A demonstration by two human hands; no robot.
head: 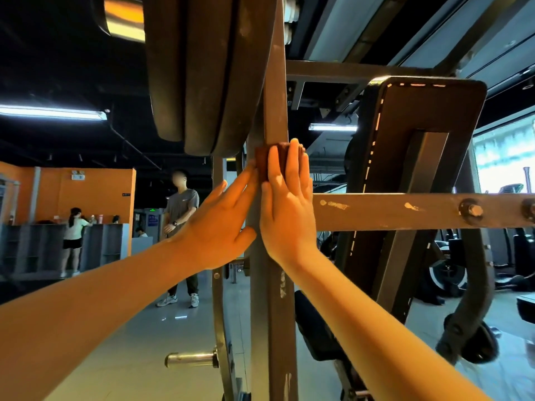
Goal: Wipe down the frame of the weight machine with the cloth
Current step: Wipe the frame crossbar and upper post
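- Right hand (286, 204): fingers straight, pressing the cloth (262, 162) flat against the frame upright (272, 314), likely for full wiping contact.
- Left hand (220, 227): fingers straight, gripping nothing, steadying the upright's side.

frame post (269, 314), brown cloth (262, 162) against it

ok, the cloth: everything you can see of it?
The cloth is a small, dark reddish-brown wad, mostly hidden. It sits against the frame's upright post, just below the weight plates and above the crossbar. The right hand presses it to the post with straight fingers laid over it; fingertips of the left hand touch its left edge. Texture cannot be told.
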